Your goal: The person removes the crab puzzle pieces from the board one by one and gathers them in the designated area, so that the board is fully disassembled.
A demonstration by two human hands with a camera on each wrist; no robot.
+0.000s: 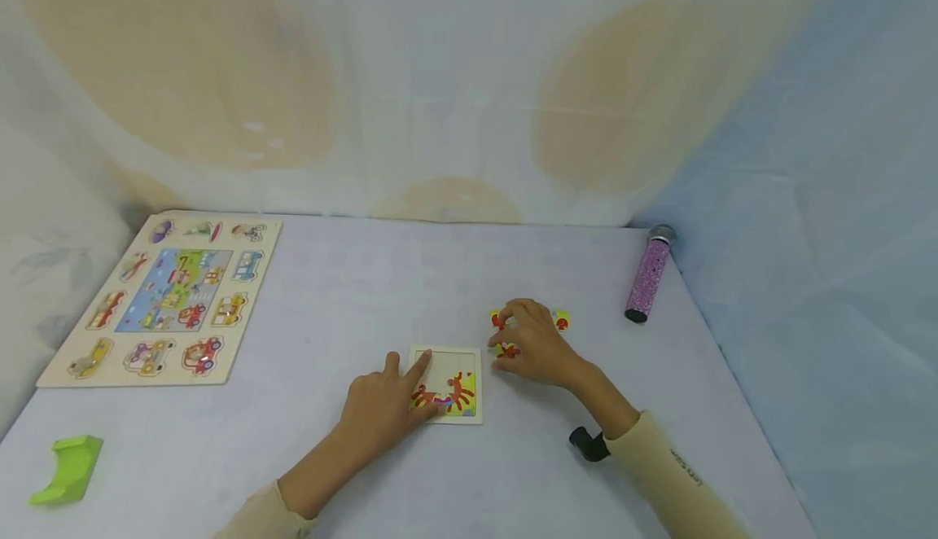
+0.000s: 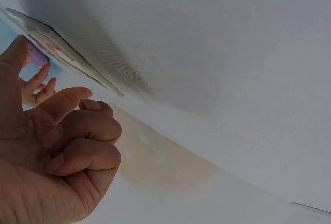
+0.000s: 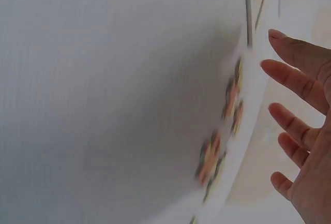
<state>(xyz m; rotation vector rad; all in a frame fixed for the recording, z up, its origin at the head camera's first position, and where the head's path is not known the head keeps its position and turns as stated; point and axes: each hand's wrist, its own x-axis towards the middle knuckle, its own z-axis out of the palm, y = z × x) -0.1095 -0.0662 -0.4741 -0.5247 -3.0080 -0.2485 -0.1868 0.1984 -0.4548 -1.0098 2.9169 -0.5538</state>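
Note:
A small square puzzle tray (image 1: 444,350) with a pale rim lies flat at the front middle of the table. Red-and-yellow puzzle pieces (image 1: 463,392) fill its lower part; bare board shows above them. My left hand (image 1: 383,409) rests at the tray's left side, index finger and thumb stretched onto it. In the left wrist view its other fingers curl in. Just right of the tray my right hand (image 1: 536,345) hovers, fingers spread, over several loose puzzle pieces (image 1: 561,321). The right wrist view shows those pieces blurred and nothing between the fingers.
At the left lies a large vehicle puzzle board (image 1: 252,278). A green curved block (image 1: 72,470) sits at the front left. Near the right edge is a purple glittery microphone (image 1: 649,274). A black bent object (image 1: 589,444) lies partly beneath the right forearm.

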